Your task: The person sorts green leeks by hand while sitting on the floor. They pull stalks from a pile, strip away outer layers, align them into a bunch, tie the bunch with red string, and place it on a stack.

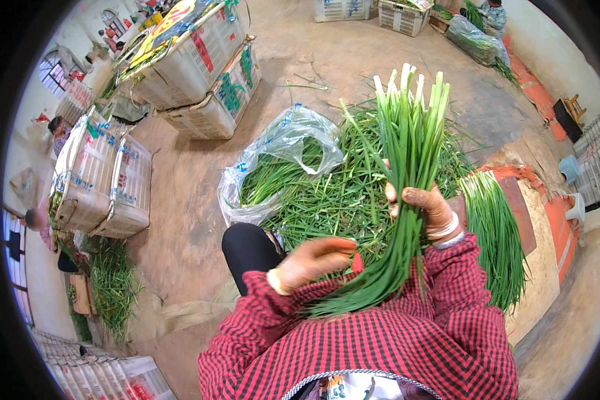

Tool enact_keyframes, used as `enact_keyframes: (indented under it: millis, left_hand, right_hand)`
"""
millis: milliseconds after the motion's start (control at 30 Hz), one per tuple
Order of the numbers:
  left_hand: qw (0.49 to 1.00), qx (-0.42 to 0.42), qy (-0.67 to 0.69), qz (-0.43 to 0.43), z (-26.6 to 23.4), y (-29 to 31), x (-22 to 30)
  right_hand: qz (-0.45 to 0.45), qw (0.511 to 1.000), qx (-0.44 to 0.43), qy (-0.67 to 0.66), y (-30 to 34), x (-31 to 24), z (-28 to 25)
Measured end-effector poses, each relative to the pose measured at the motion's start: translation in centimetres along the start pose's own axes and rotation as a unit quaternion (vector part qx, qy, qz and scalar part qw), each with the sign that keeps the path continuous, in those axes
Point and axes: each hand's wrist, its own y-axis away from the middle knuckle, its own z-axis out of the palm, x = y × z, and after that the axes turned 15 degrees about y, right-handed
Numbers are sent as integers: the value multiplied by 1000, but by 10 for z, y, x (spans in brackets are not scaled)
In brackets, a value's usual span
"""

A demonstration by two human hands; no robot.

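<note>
My right hand (pixel 433 207) is closed around a thick bunch of garlic chives (pixel 413 140). The pale cut stems point up and away, while the long green leaves droop towards my lap. My left hand (pixel 312 263), a little blurred, is held beside the hanging leaves with its fingers stretched out and nothing visible in it. By its fingertips shows a small red pointed piece (pixel 357 263) that I cannot make out. Below and beyond both hands spreads a heap of loose chive leaves (pixel 333 207). Another bundle of chives (pixel 493 233) lies on a board right of my right arm.
A clear plastic bag (pixel 247 180) with greens in it sits left of the heap. White plastic crates (pixel 200 80) stand stacked at the far left, with more crates (pixel 103 177) nearer. Another person (pixel 493 17) sits at the far right by a bagged bundle (pixel 477 40).
</note>
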Motion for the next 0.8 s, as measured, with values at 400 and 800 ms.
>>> enact_keyframes:
  millis: [400,800]
  left_hand:
    - [929,-28,266,254,-21,-44,35]
    - [903,55,339,257,-47,-40,64]
  right_hand:
    - [82,972,-145,167,-5,45,28]
    - [98,973,-134,159,4,74,62]
